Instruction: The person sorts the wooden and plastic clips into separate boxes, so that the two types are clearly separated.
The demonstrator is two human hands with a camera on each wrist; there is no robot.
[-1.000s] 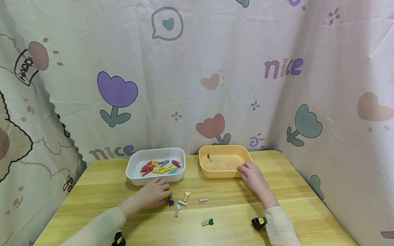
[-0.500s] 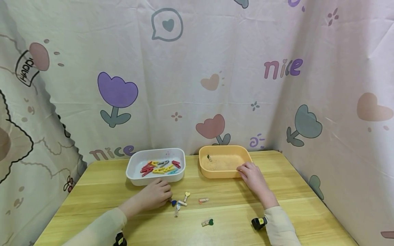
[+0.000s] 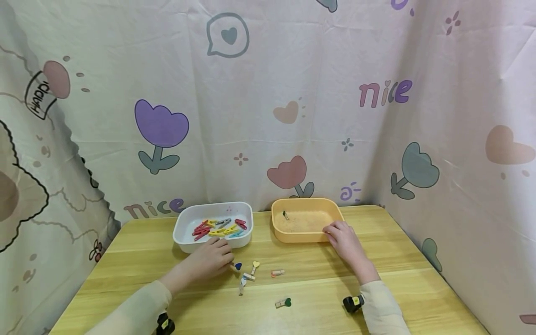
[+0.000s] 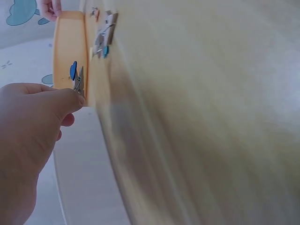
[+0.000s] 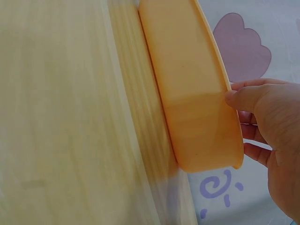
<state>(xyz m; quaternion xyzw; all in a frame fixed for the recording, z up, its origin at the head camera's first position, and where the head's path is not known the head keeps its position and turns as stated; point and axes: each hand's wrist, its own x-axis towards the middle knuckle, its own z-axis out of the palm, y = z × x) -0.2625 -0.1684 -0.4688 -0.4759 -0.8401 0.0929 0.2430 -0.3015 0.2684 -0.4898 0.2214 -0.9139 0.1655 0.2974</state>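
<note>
My left hand pinches a small wooden clip with a blue heart just in front of the white tray. In the left wrist view the clip sticks out from between the thumb and fingers of that hand. My right hand holds the near right corner of the orange tray. In the right wrist view its thumb lies on the rim of the orange tray and its fingers curl behind the wall. One small clip stands inside the orange tray.
Several coloured pegs lie in the white tray. Loose heart clips lie on the wooden table: a yellow one, a pale one, a pink one and a green one. Patterned cloth walls stand close behind and at both sides.
My left hand has moved a little up and to the right, toward the white tray, with the blue heart clip. The right hand stays on the orange tray.
</note>
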